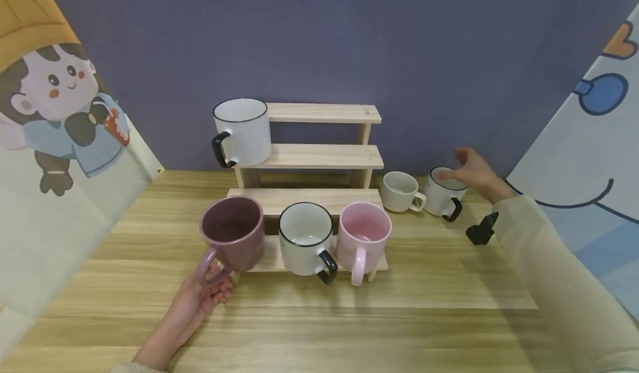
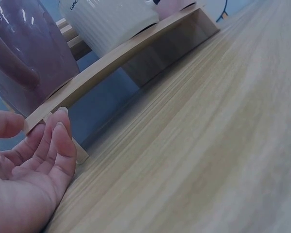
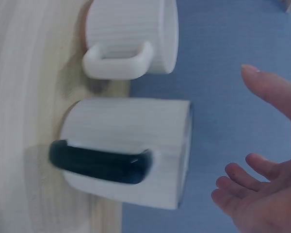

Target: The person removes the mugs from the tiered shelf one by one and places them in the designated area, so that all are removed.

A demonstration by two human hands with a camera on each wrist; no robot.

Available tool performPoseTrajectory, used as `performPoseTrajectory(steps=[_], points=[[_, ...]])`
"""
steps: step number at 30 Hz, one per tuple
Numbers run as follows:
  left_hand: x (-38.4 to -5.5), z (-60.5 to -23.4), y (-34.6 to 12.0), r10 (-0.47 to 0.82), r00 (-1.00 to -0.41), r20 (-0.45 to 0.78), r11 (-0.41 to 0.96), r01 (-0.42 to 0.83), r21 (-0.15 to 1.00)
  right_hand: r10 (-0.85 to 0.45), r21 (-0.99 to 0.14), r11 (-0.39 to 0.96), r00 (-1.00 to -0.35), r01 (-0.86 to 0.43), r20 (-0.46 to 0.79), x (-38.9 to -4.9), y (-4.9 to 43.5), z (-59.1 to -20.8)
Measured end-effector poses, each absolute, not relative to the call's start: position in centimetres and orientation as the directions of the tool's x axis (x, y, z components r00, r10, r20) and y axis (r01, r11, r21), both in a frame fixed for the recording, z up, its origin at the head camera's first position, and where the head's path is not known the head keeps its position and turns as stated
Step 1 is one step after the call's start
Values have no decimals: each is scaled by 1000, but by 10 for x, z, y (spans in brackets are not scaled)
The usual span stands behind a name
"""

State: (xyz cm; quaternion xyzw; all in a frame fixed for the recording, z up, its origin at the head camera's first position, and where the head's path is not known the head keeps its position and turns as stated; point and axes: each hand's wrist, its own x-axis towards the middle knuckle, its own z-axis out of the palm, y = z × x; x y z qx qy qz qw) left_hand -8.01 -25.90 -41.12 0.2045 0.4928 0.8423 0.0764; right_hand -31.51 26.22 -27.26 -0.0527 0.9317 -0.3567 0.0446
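Observation:
At the lower left corner of a stepped wooden rack (image 1: 326, 156), my left hand (image 1: 202, 298) grips the end of the bottom step, thumb and curled fingers about the board (image 2: 99, 77). Just above that hand, a mauve mug (image 1: 233, 234) stands on the step with its handle toward me. My right hand (image 1: 476, 173), thumb and fingers spread, hovers above a white mug with a black handle (image 1: 444, 195). In the right wrist view that white mug (image 3: 131, 145) is apart from the fingers. Beside it on the table stands a small ribbed white cup (image 1: 398, 192).
A white mug with a black handle (image 1: 304, 240) and a pink mug (image 1: 363, 231) share the bottom step. Another black-handled white mug (image 1: 244, 131) stands higher up on the left. Dark blue-grey wall (image 1: 324, 34) rises behind; a small black object (image 1: 481, 230) is at the right wrist.

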Motion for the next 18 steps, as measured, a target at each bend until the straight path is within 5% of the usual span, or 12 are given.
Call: performPoseTrajectory(steps=[18], points=[[-78, -409, -259, 318, -914, 251, -494, 66, 867, -177, -716, 687, -984, -122, -2, -317, 229, -225]])
